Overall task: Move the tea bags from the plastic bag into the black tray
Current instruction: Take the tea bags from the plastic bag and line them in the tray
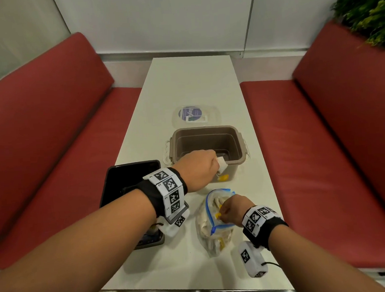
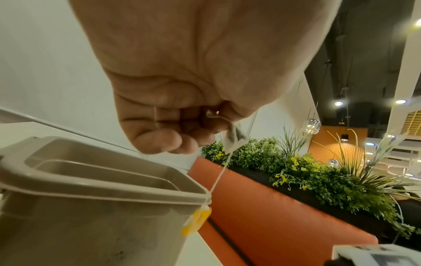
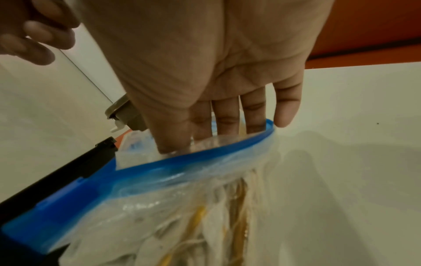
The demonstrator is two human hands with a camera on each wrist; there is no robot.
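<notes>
Left hand [image 1: 197,169] pinches tea bag [image 1: 222,166] over bin rim [image 1: 205,129] — right hand [image 1: 233,208] fingers straight inside plastic bag [image 1: 211,229].

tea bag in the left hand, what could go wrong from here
1. The left hand holds the tea bag over the taupe bin, not the black tray, so it may drop in the wrong container.
2. Its string hangs over the bin's rim with the yellow tag outside; pulling away could snag it.
3. The right hand reaches into the plastic bag, which nothing steadies, so it may slide.
</notes>
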